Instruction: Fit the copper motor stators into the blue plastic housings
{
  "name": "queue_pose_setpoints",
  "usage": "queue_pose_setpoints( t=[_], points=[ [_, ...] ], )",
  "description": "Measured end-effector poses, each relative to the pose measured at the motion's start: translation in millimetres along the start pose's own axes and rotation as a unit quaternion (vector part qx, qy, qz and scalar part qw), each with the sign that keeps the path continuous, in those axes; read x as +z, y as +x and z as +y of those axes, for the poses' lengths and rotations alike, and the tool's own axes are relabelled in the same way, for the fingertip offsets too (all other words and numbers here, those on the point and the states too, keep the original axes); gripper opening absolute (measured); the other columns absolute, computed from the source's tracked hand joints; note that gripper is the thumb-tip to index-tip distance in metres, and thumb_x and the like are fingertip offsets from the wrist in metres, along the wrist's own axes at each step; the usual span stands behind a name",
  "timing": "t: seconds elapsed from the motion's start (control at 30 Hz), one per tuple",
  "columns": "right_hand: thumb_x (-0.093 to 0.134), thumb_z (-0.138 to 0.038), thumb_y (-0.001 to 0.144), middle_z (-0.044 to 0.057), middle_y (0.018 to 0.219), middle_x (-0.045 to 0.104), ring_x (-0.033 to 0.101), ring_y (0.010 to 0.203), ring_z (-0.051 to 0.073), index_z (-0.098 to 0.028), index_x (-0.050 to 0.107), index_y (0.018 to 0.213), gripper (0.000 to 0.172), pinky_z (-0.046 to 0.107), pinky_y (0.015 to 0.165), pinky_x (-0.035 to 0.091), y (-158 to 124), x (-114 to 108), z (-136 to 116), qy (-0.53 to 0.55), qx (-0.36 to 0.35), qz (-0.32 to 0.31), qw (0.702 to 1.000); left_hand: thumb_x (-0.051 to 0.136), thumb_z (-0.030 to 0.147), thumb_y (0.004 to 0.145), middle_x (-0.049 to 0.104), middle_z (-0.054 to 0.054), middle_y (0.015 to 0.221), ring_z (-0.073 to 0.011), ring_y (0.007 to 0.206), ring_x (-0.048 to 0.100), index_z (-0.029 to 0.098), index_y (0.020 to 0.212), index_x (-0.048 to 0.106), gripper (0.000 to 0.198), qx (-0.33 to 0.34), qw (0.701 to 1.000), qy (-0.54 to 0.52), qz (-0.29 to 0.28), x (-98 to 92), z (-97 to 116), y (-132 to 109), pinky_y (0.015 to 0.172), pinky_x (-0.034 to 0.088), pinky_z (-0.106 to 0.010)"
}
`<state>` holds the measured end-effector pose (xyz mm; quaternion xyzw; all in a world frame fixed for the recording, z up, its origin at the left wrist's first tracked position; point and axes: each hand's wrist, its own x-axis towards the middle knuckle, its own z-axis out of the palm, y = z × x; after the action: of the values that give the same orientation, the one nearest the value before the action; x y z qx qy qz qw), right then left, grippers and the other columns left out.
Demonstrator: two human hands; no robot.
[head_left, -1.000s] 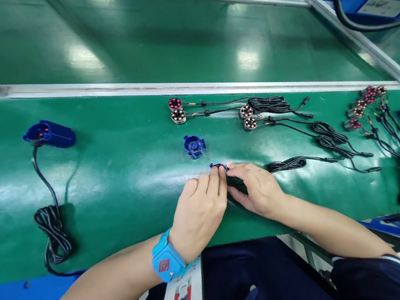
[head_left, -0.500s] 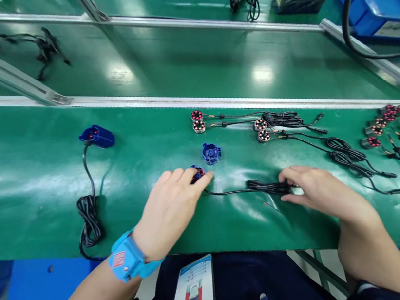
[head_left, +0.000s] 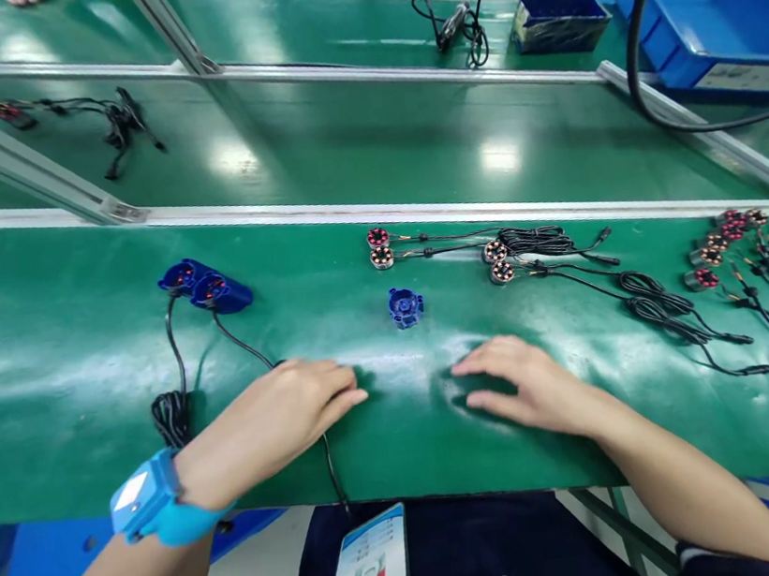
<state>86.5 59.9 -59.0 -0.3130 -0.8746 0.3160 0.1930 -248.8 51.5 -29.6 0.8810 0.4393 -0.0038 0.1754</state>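
My left hand (head_left: 307, 400) is closed over a black cable (head_left: 245, 344), fingers together; the coiled part is hidden beneath it, and a cable end hangs past the table's front edge. That cable leads to a blue motor housing (head_left: 229, 294) with copper windings inside, lying on its side. A matching blue housing (head_left: 177, 276) lies against it, its cable coil (head_left: 170, 418) partly behind my left wrist. My right hand (head_left: 521, 383) is open and empty above the green table, thumb and fingers apart. Beyond both hands sits an open blue end cap (head_left: 405, 307).
Several wound stators with black cables (head_left: 501, 271) lie right of centre, and another cluster (head_left: 719, 249) lies farther right. A metal rail (head_left: 318, 214) runs along the table's back. Blue bins (head_left: 724, 17) stand at the far right; a black cable (head_left: 637, 56) hangs before them.
My left hand has moved left; the second blue housing now lies beside the first, its cable brought left too. My right hand has let go of the cable coil and shifted left.
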Motion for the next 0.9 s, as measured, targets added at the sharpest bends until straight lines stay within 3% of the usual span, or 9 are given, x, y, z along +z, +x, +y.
queue_pose_setpoints(
  t=[0.07,0.2,0.3,0.4,0.47,0.57,0.7,0.77,0.9],
  points=[
    [0.064,-0.032,0.095,0.006,0.111,0.073,0.066,0.104,0.020,-0.021,0.065,0.117,0.025,0.041,0.093,0.052,-0.7,-10.3,19.9,-0.084,0.043,0.111,0.989,0.033,0.044,0.104,0.063,-0.001,0.064,-0.0191,0.055,0.062,0.023,0.075,0.059,0.043,-0.040,0.999,-0.011,-0.015,11.5,-4.0,-15.3,0.052,0.040,-0.032],
    [0.063,-0.031,0.094,0.011,0.116,0.067,0.060,0.109,0.027,-0.020,0.068,0.117,0.026,0.048,0.096,0.048,0.5,-24.8,55.8,-0.233,0.123,0.223,0.939,0.029,0.055,0.102,0.051,-0.002,0.053,-0.0226,0.043,0.053,0.023,0.080,0.059,0.049,-0.129,0.979,0.134,0.077,16.2,-25.2,-30.6,0.044,0.029,-0.033],
    [0.059,-0.028,0.094,0.014,0.122,0.061,0.053,0.110,0.032,-0.022,0.070,0.121,0.030,0.051,0.092,0.046,3.9,-27.3,72.4,-0.335,0.178,0.228,0.897,0.033,0.049,0.103,0.067,-0.010,0.091,-0.0262,0.071,0.067,0.020,0.111,0.060,0.041,-0.108,0.971,0.170,0.133,9.0,-21.0,-6.5,0.058,0.048,-0.036],
    [0.058,-0.028,0.094,0.015,0.123,0.058,0.051,0.109,0.033,-0.026,0.069,0.124,0.032,0.049,0.088,0.045,6.2,-26.5,80.2,-0.374,0.195,0.204,0.884,0.046,0.039,0.101,0.051,-0.017,0.143,-0.0328,0.114,0.063,0.022,0.141,0.047,0.044,-0.052,0.977,0.129,0.161,6.7,2.8,38.3,0.087,0.055,-0.045],
    [0.060,-0.029,0.093,0.014,0.126,0.058,0.051,0.112,0.033,-0.026,0.070,0.121,0.029,0.048,0.089,0.044,6.3,-25.6,81.6,-0.365,0.188,0.201,0.889,0.052,0.033,0.099,0.044,-0.017,0.150,-0.0344,0.119,0.061,0.023,0.142,0.049,0.044,-0.037,0.982,0.115,0.146,9.9,20.3,66.0,0.092,0.054,-0.047],
    [0.060,-0.028,0.094,0.012,0.122,0.064,0.056,0.112,0.029,-0.022,0.069,0.111,0.020,0.046,0.094,0.046,5.0,-22.6,78.1,-0.291,0.151,0.176,0.928,0.057,0.029,0.097,0.056,-0.014,0.138,-0.0301,0.107,0.066,0.021,0.129,0.058,0.033,-0.038,0.989,0.072,0.125,18.8,38.6,91.1,0.087,0.057,-0.044],
    [0.058,-0.028,0.097,0.007,0.109,0.070,0.065,0.099,0.022,-0.022,0.063,0.110,0.015,0.040,0.092,0.053,2.6,-13.0,62.8,-0.149,0.097,0.111,0.978,0.057,0.028,0.098,0.063,-0.009,0.125,-0.0257,0.106,0.065,0.019,0.100,0.063,0.012,0.039,0.991,-0.018,0.126,32.6,43.3,96.4,0.093,0.055,-0.042],
    [0.061,-0.032,0.096,0.007,0.116,0.068,0.066,0.101,0.021,-0.023,0.059,0.119,0.025,0.038,0.090,0.055,2.1,-7.4,53.2,-0.110,0.090,0.106,0.984,0.057,0.027,0.097,0.060,-0.009,0.130,-0.0246,0.113,0.063,0.020,0.103,0.060,0.010,0.056,0.985,-0.076,0.142,38.1,40.1,93.2,0.098,0.053,-0.041],
    [0.060,-0.032,0.096,0.009,0.133,0.059,0.062,0.115,0.023,-0.027,0.042,0.145,0.052,0.041,0.097,0.056,3.7,-0.3,39.6,-0.112,0.078,0.074,0.988,0.073,0.032,0.087,0.054,-0.009,0.131,-0.0236,0.121,0.059,0.022,0.128,0.048,0.049,0.018,0.968,-0.192,0.163,40.9,32.6,86.8,0.100,0.054,-0.036]
  ],
)
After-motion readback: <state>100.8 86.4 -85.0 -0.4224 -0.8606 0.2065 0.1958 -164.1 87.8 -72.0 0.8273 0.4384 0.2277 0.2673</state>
